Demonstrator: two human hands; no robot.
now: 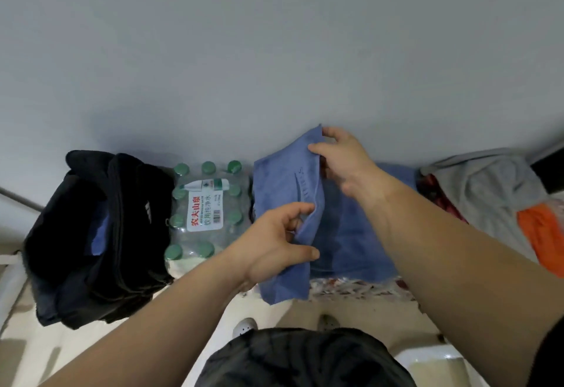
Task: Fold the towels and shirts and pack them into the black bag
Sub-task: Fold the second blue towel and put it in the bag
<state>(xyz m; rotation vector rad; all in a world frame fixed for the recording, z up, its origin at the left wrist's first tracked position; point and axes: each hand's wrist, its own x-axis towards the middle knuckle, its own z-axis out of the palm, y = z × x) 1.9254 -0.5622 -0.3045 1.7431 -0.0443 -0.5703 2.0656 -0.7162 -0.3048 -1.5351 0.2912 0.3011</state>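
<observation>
Towel (283, 191), blue, centre frame, half folded, held up. L hand (274, 246) pinches its lower fold, R hand (341, 161) grips top edge. Black bag (91, 234) open at left, w/ water bottle pack (204, 212) between. Clothes pile (488, 197) far right.

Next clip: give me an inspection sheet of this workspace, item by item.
Surface: patterned cover, mostly hidden under the blue towel.
Job's things: blue towel partly folded; black bag open at the left, a blue cloth inside; pile of clothes at the right, unfolded.
Clutter: pack of water bottles between bag and towel.
Hands: left hand pinches the towel's near fold; right hand pinches its far edge.
Cables: nothing seen.
Surroundings: grey wall behind; pale floor below.
</observation>
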